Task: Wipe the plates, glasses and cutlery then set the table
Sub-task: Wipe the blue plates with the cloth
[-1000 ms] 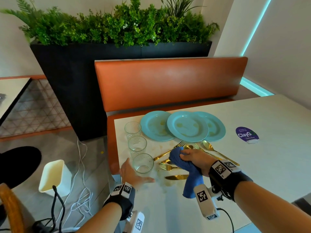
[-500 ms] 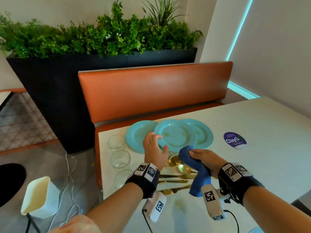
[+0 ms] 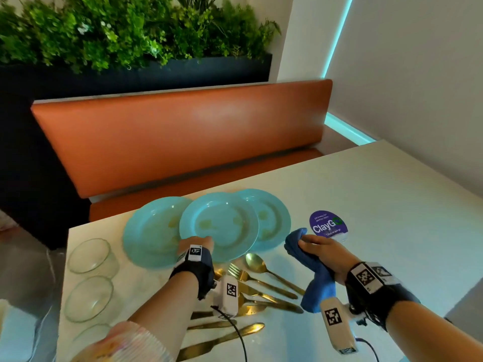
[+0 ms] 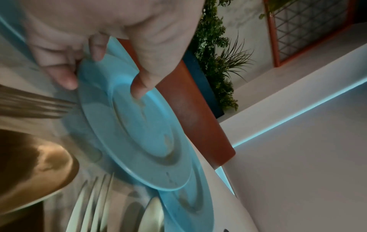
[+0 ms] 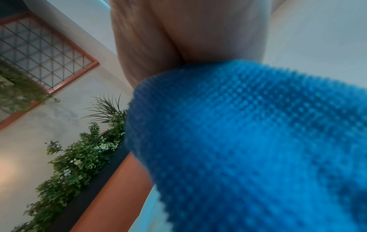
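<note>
At the tabletop's far-left edge, a left hand (image 3: pixel 194 245) pinches the rim of the middle plate (image 3: pixel 222 226), overlapping two others; the right hand (image 3: pixel 322 250) clutches a blue cloth (image 3: pixel 317 283) above gold cutlery (image 3: pixel 261 288).

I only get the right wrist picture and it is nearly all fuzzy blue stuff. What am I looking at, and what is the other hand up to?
Observer: That blue stuff is a cloth, bunched in the right hand above the table.
Operator: And the other hand?
Observer: The left hand pinches the near rim of the middle plate, thumb on top, fingers under the edge.
Operator: Just one plate?
Observer: Three turquoise plates overlap in a row; the middle one lies on top, with yellowish smears in it.
Operator: Anything else to wipe?
Observer: Gold cutlery lies between the hands, and clear glasses line the table's left edge.
</note>
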The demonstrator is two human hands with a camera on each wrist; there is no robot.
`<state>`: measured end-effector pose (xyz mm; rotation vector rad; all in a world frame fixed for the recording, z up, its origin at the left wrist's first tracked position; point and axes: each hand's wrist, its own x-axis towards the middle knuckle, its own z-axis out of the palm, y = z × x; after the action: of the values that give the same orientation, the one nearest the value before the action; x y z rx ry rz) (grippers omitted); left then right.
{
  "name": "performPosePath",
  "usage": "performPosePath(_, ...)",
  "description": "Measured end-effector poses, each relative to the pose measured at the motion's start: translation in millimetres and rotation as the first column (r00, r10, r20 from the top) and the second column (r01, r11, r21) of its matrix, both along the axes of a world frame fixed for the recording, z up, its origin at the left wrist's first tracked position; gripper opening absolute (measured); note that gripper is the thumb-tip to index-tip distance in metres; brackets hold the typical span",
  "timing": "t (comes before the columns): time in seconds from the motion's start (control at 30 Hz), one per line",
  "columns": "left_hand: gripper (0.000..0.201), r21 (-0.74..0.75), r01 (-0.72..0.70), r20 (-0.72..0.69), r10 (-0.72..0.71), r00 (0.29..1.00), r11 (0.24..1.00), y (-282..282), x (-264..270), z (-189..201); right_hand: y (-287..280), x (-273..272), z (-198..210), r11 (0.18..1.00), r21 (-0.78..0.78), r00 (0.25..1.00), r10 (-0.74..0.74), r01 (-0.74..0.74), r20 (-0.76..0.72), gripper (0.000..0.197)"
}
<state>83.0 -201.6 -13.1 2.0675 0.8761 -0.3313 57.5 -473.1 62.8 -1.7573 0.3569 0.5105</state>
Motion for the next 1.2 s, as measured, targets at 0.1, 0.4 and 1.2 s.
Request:
performPosePath(0.1, 0.031, 0.047, -0.019, -0.006, 0.019, 1.0, 0.999, 1.0, 9.2, -8.6, -6.1, 17.6, 0.6, 1.0, 0.024, 1.0, -0.004, 0.004, -0.012, 0.01)
performPosePath(0.4, 0.025, -0.228, -0.218, 0.006, 0.225, 0.974, 0.949, -1.5, 27.2, -4.6, 1.7, 43.4, 8.3, 0.996, 0.061, 0.997, 0.065, -0.062, -0.041, 0.011)
performPosePath(1.2, 0.059, -0.668, -0.003, 0.397, 0.36, 0.844, 0.744, -34.6, -62.5, 90.6, 36.6, -70.7, 57.2, 0.526, -0.851, 0.79, 0.528, -0.015, 0.312, 0.043)
